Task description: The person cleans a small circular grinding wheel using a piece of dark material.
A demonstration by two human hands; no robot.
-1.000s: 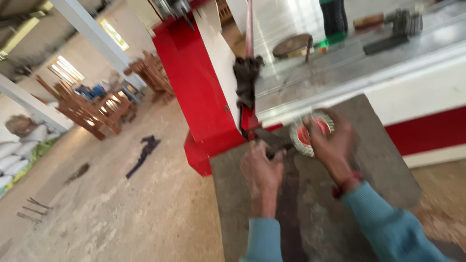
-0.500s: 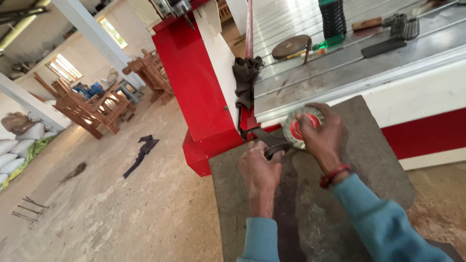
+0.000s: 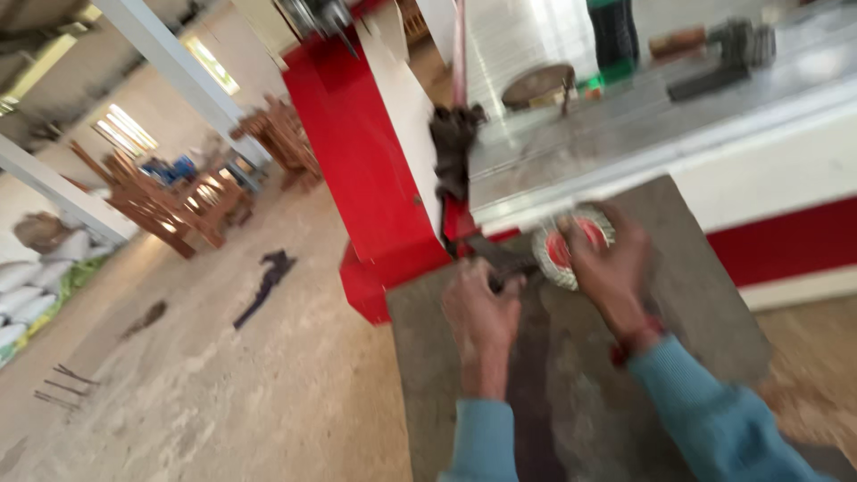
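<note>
Hands are both down on a grey slab (image 3: 696,295) in front of a red-and-white machine (image 3: 366,170). Right hand (image 3: 607,268) is wrapped around a round disc (image 3: 561,250) with a red centre and a pale rim — fingers curled over its edge, so clamped on it. Left hand (image 3: 482,312) is closed on a dark tool (image 3: 495,259) that points at the disc's hub (wrench or key, too blurry to call).

Looks to me like the tightening-or-loosening stage: one hand bracing the disc, the other working the hub. The next move probably wants the disc held dead still while the tool turns, and a firm seat on the hub so it doesn't slip.

Room-wise, the machine's table edge (image 3: 625,161) sits just beyond the disc, with a dark rag (image 3: 451,152) hanging near it, so there's not much swing that way. Toward the floor (image 3: 223,384) on the left it's wide open — the slab's near side has bare space too.
</note>
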